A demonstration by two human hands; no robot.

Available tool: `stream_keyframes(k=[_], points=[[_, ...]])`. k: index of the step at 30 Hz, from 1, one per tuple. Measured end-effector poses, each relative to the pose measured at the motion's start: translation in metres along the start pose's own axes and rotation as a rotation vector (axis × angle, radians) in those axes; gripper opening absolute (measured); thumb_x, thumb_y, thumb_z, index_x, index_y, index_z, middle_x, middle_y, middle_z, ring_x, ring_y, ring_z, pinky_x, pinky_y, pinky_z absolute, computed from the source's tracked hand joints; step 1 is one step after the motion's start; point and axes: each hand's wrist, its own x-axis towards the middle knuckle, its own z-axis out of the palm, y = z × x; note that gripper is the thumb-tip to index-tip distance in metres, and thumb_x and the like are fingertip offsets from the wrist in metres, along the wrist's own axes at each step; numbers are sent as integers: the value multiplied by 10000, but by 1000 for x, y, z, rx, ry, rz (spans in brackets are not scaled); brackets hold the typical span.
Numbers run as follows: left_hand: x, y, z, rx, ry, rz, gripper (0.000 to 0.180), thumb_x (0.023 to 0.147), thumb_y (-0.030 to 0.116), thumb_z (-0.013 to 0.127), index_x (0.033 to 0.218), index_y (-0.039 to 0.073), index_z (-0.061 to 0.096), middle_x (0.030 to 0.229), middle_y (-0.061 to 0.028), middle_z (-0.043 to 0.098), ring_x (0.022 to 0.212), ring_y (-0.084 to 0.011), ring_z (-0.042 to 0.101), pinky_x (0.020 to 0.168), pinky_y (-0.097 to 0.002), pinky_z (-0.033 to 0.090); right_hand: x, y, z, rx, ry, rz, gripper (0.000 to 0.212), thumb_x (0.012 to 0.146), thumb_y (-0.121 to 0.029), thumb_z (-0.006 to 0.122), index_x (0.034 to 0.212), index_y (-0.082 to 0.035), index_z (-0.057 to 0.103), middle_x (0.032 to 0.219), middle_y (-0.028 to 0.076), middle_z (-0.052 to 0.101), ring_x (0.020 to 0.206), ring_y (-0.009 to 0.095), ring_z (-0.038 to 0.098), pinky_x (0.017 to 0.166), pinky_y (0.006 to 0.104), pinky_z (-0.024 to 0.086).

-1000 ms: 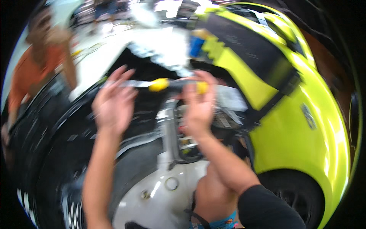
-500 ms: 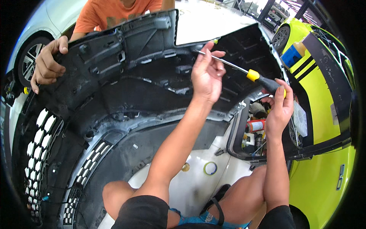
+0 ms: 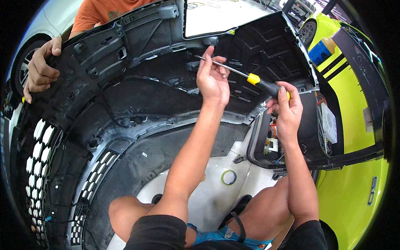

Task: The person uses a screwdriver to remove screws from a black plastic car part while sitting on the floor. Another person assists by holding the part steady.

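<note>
A screwdriver (image 3: 266, 86) with a black and yellow handle and a long metal shaft lies slanted across both my hands, its tip to the upper left. My right hand (image 3: 287, 110) has its fingers round the butt end of the handle. Close to the tip, the shaft passes between the fingers of my left hand (image 3: 214, 85), which steadies it lightly. Behind the tool stands a large black car bumper (image 3: 150, 98), its ribbed inner side toward me. The tip looks close to the bumper; whether they touch I cannot tell.
At the upper left, another person's hand (image 3: 41, 71) grips the bumper's edge. A black cart (image 3: 306, 125) holding tools and cans is beside my right forearm. A green car (image 3: 350, 187) stands right, a pale car (image 3: 54, 16) left. A roll of tape (image 3: 228, 177) lies on the floor.
My hands and the screwdriver have shifted a little left in the picture. The bumper appears slightly higher and further left; its right part now covers more of the cart.
</note>
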Motion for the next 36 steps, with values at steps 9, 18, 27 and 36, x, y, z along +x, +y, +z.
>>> stream_keyframes(k=[9, 18, 27, 36], points=[[12, 11, -11, 58, -71, -13, 302, 1050, 258, 559, 1264, 47, 583, 900, -93, 681, 660, -91, 509, 623, -247, 411, 13, 2, 5, 62, -2, 20, 286, 1050, -221, 592, 1210, 17, 592, 832, 53, 593, 672, 136, 663, 568, 243, 536], [14, 13, -3, -41, -63, -27, 275, 1055, 252, 552, 1242, 53, 586, 933, -98, 682, 698, -101, 531, 647, -264, 423, 27, -25, 5, -50, -61, -64, 272, 1030, -190, 628, 1208, 16, 619, 870, 91, 669, 705, 125, 683, 586, 218, 521], [16, 9, -5, -37, -64, 12, 254, 1054, 245, 549, 1195, 39, 595, 921, -99, 681, 700, -102, 538, 651, -271, 419, 32, -27, 4, -66, -68, -31, 290, 1030, -206, 629, 1217, 15, 618, 874, 108, 683, 693, 120, 672, 592, 221, 514], [17, 15, -4, -5, -19, 0, 212, 1056, 226, 542, 1143, 41, 595, 902, -98, 671, 685, -114, 522, 661, -273, 413, 37, -30, 8, -122, -122, -117, 307, 1023, -212, 640, 1226, 16, 612, 856, 93, 674, 693, 120, 660, 618, 232, 520]])
